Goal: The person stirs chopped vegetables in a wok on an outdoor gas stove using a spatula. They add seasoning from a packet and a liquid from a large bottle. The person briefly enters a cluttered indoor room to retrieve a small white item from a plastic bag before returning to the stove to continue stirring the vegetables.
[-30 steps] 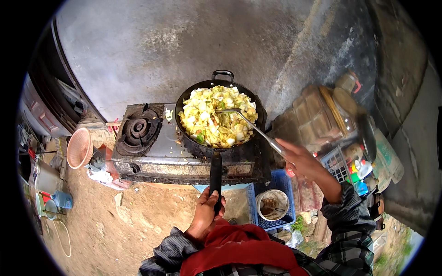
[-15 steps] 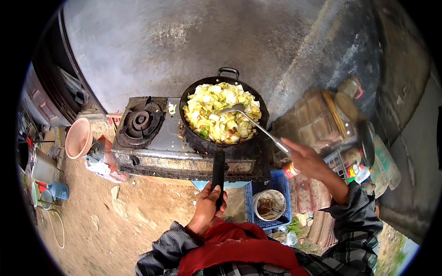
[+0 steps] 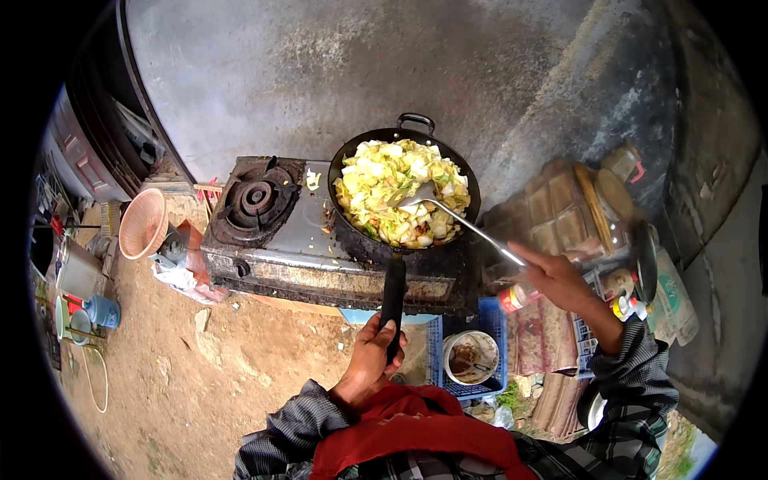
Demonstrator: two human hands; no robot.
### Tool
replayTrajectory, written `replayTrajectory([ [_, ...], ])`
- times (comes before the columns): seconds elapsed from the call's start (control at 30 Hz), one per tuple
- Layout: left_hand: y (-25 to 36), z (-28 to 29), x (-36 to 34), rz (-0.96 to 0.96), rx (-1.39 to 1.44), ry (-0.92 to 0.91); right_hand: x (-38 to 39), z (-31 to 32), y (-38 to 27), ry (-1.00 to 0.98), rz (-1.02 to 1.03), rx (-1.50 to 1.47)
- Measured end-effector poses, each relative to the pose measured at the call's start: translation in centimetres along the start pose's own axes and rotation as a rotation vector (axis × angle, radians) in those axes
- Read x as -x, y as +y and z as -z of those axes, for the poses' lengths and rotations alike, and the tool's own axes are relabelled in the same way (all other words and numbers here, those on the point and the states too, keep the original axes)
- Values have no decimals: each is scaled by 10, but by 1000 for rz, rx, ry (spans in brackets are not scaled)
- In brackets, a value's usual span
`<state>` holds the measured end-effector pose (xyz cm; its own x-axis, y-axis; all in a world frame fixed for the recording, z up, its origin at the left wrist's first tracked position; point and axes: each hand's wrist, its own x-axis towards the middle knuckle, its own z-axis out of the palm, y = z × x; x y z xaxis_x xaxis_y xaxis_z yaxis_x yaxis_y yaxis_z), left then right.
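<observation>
A black wok sits over the right side of a grimy gas stove, heaped with chopped cabbage in pale yellow, white and green. My left hand is wrapped round the wok's long black handle. In my right hand is the upper end of a metal spatula, which slants down to the left. Its blade rests on the cabbage right of the middle. A small piece of cabbage lies on the stove top beside the wok.
On the stove's left is a bare burner. A pink basket stands at the left. Below the stove, a blue crate holds a white bucket. Right of the stove are a red-labelled container and a dark lid.
The view has shifted slightly, so the stove and wok appear further right. The spatula's blade has moved a little down and right over the cabbage. Both hands keep their grip.
</observation>
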<state>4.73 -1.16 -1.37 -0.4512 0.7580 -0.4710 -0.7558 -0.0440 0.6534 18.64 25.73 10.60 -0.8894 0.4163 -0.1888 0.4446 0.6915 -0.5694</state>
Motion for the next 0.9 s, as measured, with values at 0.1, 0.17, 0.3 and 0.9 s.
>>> replayTrajectory([
  [0.1,-2,3,0,-13,5,-12,18,-3,0,19,100,-21],
  [0.17,0,3,2,-15,16,-2,20,-10,-14,-80,-14,-55],
  [0.3,2,0,-4,-19,-54,-14,-28,-48,10,12,37,-47],
  [0.9,4,2,0,-9,-25,1,-137,-91,13,120,49,-117],
])
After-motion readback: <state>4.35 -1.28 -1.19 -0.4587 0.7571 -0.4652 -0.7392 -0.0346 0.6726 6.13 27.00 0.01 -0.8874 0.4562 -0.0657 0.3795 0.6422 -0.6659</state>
